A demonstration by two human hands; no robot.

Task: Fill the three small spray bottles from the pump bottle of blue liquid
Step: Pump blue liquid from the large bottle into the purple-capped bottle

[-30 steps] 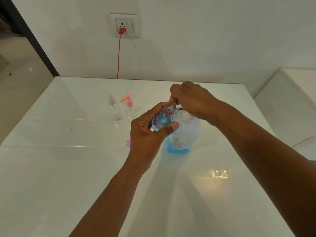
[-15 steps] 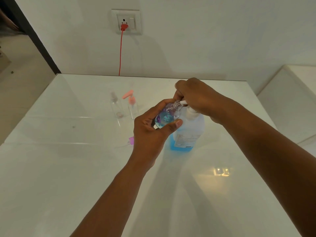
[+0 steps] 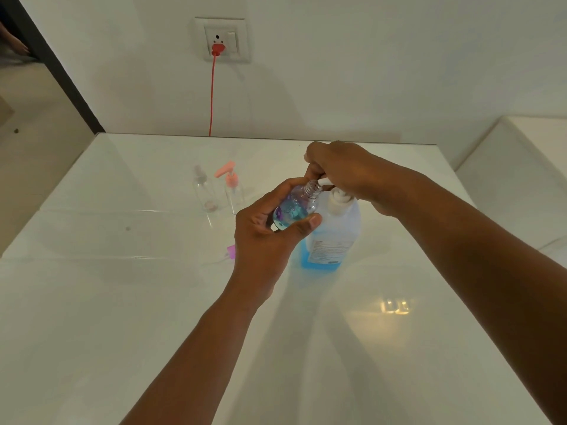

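Note:
My left hand (image 3: 265,237) grips a small clear spray bottle (image 3: 296,208), uncapped and tilted, partly filled with blue liquid. Its open neck sits just under the white nozzle of the pump bottle (image 3: 333,237), which stands on the white table (image 3: 122,302) with blue liquid low inside. My right hand (image 3: 343,170) lies curled over the pump head, fingers round the nozzle. Two more small clear bottles stand at the back left: one with a clear spray cap (image 3: 204,191), one with a pink pump cap (image 3: 231,187). Both look empty.
A small pink cap (image 3: 230,251) lies on the table, half hidden behind my left wrist. A red cable (image 3: 211,96) drops from a wall socket (image 3: 222,39) behind the table's far edge. A white ledge (image 3: 521,167) stands at the right.
The pump head has risen, so the white collar under my right hand now shows. Both hands and the small bottle stay at the nozzle; the camera shifted slightly.

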